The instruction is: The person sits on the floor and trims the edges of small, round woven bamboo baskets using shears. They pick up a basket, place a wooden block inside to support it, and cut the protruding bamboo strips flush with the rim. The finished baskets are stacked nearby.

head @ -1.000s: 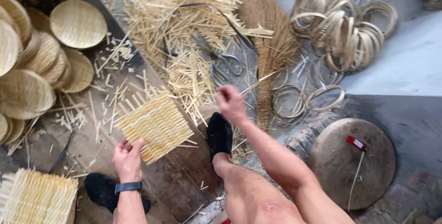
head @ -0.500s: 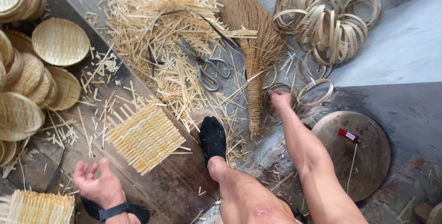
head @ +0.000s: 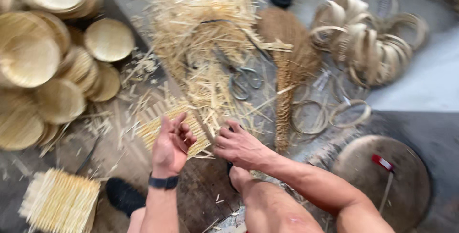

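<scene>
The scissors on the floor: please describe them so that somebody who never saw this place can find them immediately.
Start at the big heap of loose pale bamboo strips at the top middle. At its lower right edge, just left of the brown broom, lie the scissors, above the right hand. They are the only grey metal thing there, with two round handle loops, among straw-coloured pieces.

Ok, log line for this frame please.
left hand: open, over woven bamboo mat | right hand: at mat edge, grip unclear | scissors on bamboo strips | hand broom beside
</scene>
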